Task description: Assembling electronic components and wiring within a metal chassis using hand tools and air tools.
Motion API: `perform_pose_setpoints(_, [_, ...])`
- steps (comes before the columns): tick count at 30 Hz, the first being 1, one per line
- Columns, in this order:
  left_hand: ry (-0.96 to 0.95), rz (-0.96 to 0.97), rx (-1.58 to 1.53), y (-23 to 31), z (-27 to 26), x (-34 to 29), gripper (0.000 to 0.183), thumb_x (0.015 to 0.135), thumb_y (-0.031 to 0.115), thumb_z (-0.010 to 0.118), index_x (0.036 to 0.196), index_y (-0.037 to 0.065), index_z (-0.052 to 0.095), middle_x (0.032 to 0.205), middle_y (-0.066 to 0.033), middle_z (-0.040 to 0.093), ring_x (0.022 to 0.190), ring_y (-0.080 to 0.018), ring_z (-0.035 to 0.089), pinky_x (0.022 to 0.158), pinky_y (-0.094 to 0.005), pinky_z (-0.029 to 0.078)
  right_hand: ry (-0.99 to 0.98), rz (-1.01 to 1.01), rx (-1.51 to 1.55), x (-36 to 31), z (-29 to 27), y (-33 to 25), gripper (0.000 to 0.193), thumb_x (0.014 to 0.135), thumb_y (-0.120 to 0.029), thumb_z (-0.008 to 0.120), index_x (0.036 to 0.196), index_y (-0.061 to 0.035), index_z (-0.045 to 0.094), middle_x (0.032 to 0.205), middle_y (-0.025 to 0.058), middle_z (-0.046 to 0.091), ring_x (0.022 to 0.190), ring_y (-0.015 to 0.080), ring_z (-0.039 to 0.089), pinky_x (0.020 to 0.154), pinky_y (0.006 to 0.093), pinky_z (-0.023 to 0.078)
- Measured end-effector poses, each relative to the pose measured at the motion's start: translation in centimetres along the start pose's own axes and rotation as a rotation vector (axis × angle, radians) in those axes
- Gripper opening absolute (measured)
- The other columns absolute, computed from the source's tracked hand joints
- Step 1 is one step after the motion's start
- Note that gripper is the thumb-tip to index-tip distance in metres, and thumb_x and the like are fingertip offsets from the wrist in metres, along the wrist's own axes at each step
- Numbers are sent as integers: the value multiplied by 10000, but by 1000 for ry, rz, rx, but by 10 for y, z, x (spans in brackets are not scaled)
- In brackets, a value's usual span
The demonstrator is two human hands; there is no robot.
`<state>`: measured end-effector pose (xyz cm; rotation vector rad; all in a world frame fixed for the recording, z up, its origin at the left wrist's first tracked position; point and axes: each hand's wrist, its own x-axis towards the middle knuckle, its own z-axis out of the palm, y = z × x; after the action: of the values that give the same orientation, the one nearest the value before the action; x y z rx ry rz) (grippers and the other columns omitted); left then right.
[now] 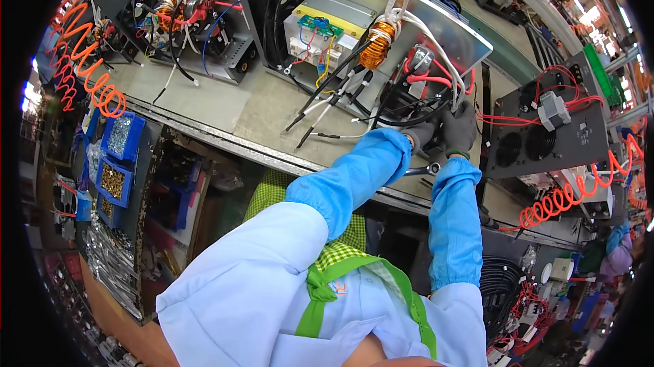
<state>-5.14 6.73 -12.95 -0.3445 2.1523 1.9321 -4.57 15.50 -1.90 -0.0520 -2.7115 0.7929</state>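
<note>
My two hands, in dark grey gloves, work close together at the near right end of an open metal chassis (pixel 446 29). My left hand (pixel 424 134) is beside a black cable (pixel 402 123), its fingertips hidden. My right hand (pixel 460 127) has curled fingers at the lower end of white cables (pixel 446 47); what it grips is hidden. Inside the chassis sit a copper-wound coil (pixel 379 45), a green circuit board (pixel 320 25) and red wires (pixel 429 79). Several loose cable ends (pixel 320 111) hang out over the bench. Below my hands a metal wrench (pixel 426 170) lies at the bench edge.
On the right stands a black fan panel (pixel 545 125) with a grey component (pixel 553 111) on red wires, near an orange coiled hose (pixel 555 207). A similar chassis (pixel 228 60) stands left. Blue bins (pixel 114 181) of small hardware are at the lower left, beside another coiled hose (pixel 102 87).
</note>
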Motion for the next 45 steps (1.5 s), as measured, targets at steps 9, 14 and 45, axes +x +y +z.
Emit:
perform_pose_setpoints(9, [-54,101,-52,11,-3,-19,428,948,378,407,1139,46,599,998,-108,659,835,-224,621,713,-355,477,-10,42,63,-1,6,17,746,684,-435,700,1276,-49,463,1240,204,539,1154,373,504,958,424,395])
perform_pose_setpoints(14, [-36,193,-37,22,-11,-14,390,954,357,426,1136,55,593,941,-97,657,779,-204,619,640,-338,478,-14,9,80,-2,6,7,752,693,-442,685,1292,-49,454,1270,201,530,1181,365,494,969,419,389])
perform_pose_setpoints(45, [65,207,41,-25,3,29,315,962,303,426,1088,56,575,874,-123,647,726,-207,635,613,-347,487,-43,-20,91,3,11,6,772,693,-467,681,1301,-52,449,1280,182,525,1199,342,488,980,409,385])
